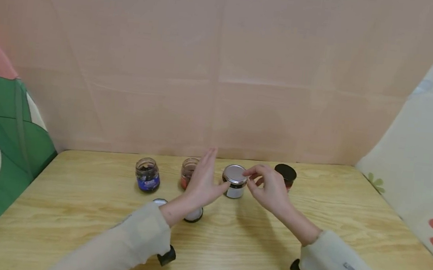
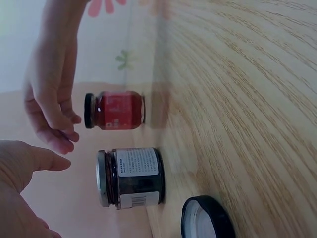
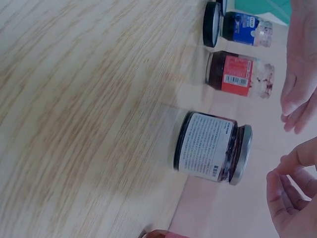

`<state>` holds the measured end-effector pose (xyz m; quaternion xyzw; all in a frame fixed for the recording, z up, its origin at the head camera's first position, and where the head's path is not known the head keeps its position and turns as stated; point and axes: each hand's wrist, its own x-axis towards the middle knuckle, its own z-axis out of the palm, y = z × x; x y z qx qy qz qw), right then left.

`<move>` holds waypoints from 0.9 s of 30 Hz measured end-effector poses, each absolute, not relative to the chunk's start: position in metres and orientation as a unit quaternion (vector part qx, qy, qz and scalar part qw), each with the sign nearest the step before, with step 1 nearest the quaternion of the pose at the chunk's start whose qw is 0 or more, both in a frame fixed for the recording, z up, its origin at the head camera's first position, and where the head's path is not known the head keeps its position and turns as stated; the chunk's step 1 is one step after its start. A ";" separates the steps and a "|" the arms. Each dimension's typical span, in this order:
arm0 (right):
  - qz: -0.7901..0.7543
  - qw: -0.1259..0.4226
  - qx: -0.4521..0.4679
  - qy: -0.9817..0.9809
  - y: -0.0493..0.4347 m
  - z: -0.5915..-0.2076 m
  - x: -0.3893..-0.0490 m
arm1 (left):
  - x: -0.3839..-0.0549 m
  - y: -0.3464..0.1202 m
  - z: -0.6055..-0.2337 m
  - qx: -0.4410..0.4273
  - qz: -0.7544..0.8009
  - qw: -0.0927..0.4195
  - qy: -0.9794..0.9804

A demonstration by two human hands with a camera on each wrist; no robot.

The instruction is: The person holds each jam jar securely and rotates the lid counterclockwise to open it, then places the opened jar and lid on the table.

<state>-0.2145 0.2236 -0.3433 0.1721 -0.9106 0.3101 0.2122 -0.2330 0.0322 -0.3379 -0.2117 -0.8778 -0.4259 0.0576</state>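
A dark jar [image 1: 235, 193] with a white label and a silver lid [image 1: 235, 173] stands upright on the wooden table, between my two hands. My left hand [image 1: 202, 183] is at its left, fingers straight and thumb spread toward the lid. On the other side, my right hand [image 1: 272, 190] hovers with loosely bent fingers near the lid's edge. In the right wrist view a gap shows between the right fingertips [image 3: 275, 176] and the silver lid. Neither hand holds anything visible. Partly behind the left hand stands a lidless jar with a red label [image 3: 237, 74].
At the left is a lidless jar with a blue label [image 1: 148, 181]. A black-lidded red jar [image 2: 119, 110] stands at the right, partly behind my right hand in the head view. Two loose lids, one black-rimmed [image 1: 193, 215], lie near my left wrist. A pinkish sheet [image 1: 213, 86] hangs behind the table.
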 end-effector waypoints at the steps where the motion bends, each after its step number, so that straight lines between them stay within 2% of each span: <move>1: 0.310 0.213 0.172 -0.910 0.224 -0.343 -0.215 | -0.234 0.033 -0.339 -0.212 -0.425 0.056 -0.878; 9: 0.306 0.220 0.166 -0.911 0.230 -0.346 -0.215 | -0.239 0.042 -0.350 -0.212 -0.426 0.034 -0.879; 22: 0.303 0.213 0.155 -0.916 0.234 -0.348 -0.217 | -0.258 0.057 -0.375 -0.174 -0.448 -0.029 -0.876; 27: 0.306 0.209 0.152 -0.916 0.235 -0.350 -0.217 | -0.264 0.060 -0.385 -0.163 -0.455 -0.033 -0.875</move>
